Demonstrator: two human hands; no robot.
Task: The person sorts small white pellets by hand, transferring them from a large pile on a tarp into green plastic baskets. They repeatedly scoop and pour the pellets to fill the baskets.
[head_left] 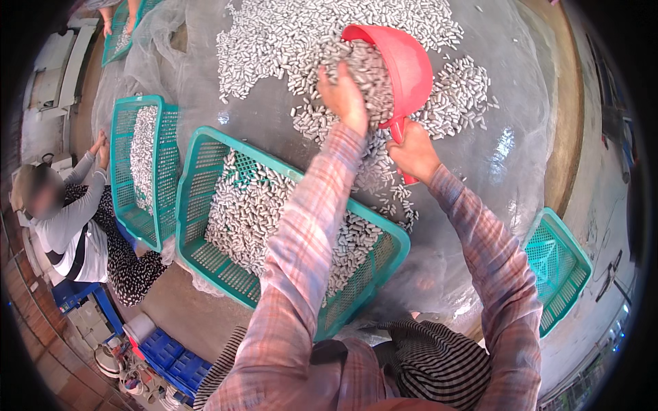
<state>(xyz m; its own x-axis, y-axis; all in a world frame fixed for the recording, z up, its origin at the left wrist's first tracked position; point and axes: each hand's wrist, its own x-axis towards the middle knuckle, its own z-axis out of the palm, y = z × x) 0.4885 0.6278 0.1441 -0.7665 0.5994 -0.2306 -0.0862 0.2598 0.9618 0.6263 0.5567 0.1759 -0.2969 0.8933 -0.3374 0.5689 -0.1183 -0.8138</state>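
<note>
My right hand (415, 152) is closed round the handle of a red plastic scoop (411, 68), which is tilted on its side with its mouth facing left. Small silvery-grey cylindrical pieces (370, 75) fill the mouth, slightly blurred. At that mouth my left hand (343, 99) rests against the pieces, fingers spread and partly bent, gripping nothing. Below my forearms stands a large green plastic basket (226, 270), partly filled with the same pieces (247, 212). My left sleeve hides part of the basket.
A wide heap of pieces (343, 17) covers the far part of the grey table (507, 103). Another green basket with pieces (164, 171) stands left, near a seated person (75, 226). A green basket (558, 267) sits at right. Another person's hands (108, 26) show at top left.
</note>
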